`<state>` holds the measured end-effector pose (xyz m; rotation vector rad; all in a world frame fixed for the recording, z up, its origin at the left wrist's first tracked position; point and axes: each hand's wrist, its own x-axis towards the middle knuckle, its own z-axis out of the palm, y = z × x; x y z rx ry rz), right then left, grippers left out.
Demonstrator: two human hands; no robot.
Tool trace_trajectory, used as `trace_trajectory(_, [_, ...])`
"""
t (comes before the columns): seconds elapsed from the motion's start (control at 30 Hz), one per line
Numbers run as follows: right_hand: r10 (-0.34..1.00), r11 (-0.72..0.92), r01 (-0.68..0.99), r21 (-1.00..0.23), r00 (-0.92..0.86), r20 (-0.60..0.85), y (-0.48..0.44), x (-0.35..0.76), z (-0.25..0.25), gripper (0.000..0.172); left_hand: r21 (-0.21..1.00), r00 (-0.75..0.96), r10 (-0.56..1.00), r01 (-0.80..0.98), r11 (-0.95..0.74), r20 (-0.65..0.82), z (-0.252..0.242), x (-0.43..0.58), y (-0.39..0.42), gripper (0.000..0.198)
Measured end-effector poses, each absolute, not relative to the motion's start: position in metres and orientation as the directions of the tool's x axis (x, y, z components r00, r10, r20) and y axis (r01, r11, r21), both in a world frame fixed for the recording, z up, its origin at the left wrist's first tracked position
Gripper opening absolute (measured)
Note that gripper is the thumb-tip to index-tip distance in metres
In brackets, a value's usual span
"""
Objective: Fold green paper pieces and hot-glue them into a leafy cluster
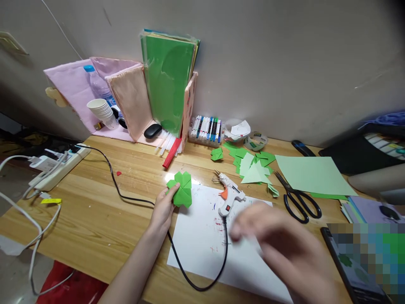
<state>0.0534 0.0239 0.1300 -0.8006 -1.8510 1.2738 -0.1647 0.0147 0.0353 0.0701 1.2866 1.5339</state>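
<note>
A folded green paper clover (182,188) is pinched between the thumb and fingers of my left hand (166,200), held up just over the left edge of a marked white sheet (202,236). My right hand (262,228) is smeared by motion above the right part of that sheet; whether its fingers hold anything does not show. Between the hands, a white hot glue gun (232,196) with an orange trigger lies on the sheet, its black cord (202,289) looping toward the front. Black-handled scissors (295,200) lie beyond my right hand.
Green paper cutouts (253,162) and a small folded green piece (217,154) lie at the back. Markers (207,128), a tape roll (255,140) and a pink organizer (126,99) stand by the wall. A power strip (60,166) is left; a tablet (340,257) lies right.
</note>
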Motion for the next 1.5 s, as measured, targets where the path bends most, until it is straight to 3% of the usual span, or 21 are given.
trace_trajectory(0.1, [0.855, 0.175, 0.277, -0.945, -0.518, 0.007, 0.051, 0.017, 0.11, 0.011, 0.745, -0.434, 0.735, -0.652, 0.143, -0.521, 0.04, -0.16, 0.015, 0.027])
trace_trajectory(0.2, [0.857, 0.083, 0.326, -0.942, -0.505, -0.099, 0.061, -0.007, 0.078, 0.015, 0.757, -0.42, 0.78, -0.645, 0.103, -0.464, 0.044, -0.156, 0.014, 0.028])
trace_trajectory(0.27, [0.868, 0.091, 0.275, -0.957, -0.493, -0.059, 0.059, -0.015, 0.062, 0.015, 0.759, -0.409, 0.808, -0.647, 0.071, -0.424, 0.045, -0.154, 0.013, 0.028])
trace_trajectory(0.33, [0.873, 0.204, 0.219, -0.954, -0.481, 0.076, 0.054, -0.017, 0.055, 0.012, 0.75, -0.399, 0.829, -0.66, 0.036, -0.392, 0.045, -0.152, 0.013, 0.026])
trace_trajectory(0.43, [0.801, 0.469, 0.191, -0.862, -0.504, 0.324, 0.048, -0.016, 0.056, 0.005, 0.732, -0.388, 0.853, -0.681, -0.009, -0.35, 0.043, -0.152, 0.013, 0.023])
trace_trajectory(0.57, [0.707, 0.643, 0.191, -0.742, -0.521, 0.479, 0.045, -0.014, 0.058, 0.018, 0.72, -0.383, 0.866, -0.693, -0.039, -0.322, 0.042, -0.151, 0.012, 0.023])
trace_trajectory(0.73, [0.691, 0.651, 0.15, -0.744, -0.524, 0.498, 0.043, -0.016, 0.057, 0.02, 0.743, -0.406, 0.862, -0.667, -0.053, -0.304, 0.045, -0.149, 0.011, 0.022])
trace_trajectory(0.97, [0.812, 0.448, 0.149, -0.882, -0.481, 0.331, 0.04, -0.016, 0.054, 0.01, 0.806, -0.426, 0.854, -0.592, -0.014, -0.298, 0.046, -0.148, 0.011, 0.025])
trace_trajectory(1.17, [0.916, 0.213, 0.097, -0.972, -0.365, 0.165, 0.044, -0.016, 0.054, 0.036, 0.935, -0.505, 0.839, -0.354, 0.012, -0.202, 0.043, -0.147, 0.008, 0.028])
trace_trajectory(1.27, [0.9, 0.18, 0.108, -0.978, -0.418, 0.12, 0.05, -0.016, 0.057, 0.027, 0.974, -0.491, 0.859, -0.225, 0.037, -0.146, 0.044, -0.147, 0.005, 0.022])
trace_trajectory(1.4, [0.861, 0.306, 0.124, -0.944, -0.46, 0.218, 0.055, -0.01, 0.06, 0.007, 0.992, -0.414, 0.902, 0.04, -0.116, 0.122, 0.047, -0.15, 0.001, 0.009])
trace_trajectory(1.5, [0.76, 0.52, 0.073, -0.851, -0.494, 0.422, 0.057, -0.001, 0.062, 0.013, 0.908, -0.285, 0.868, 0.23, -0.35, 0.407, 0.049, -0.155, -0.001, 0.01])
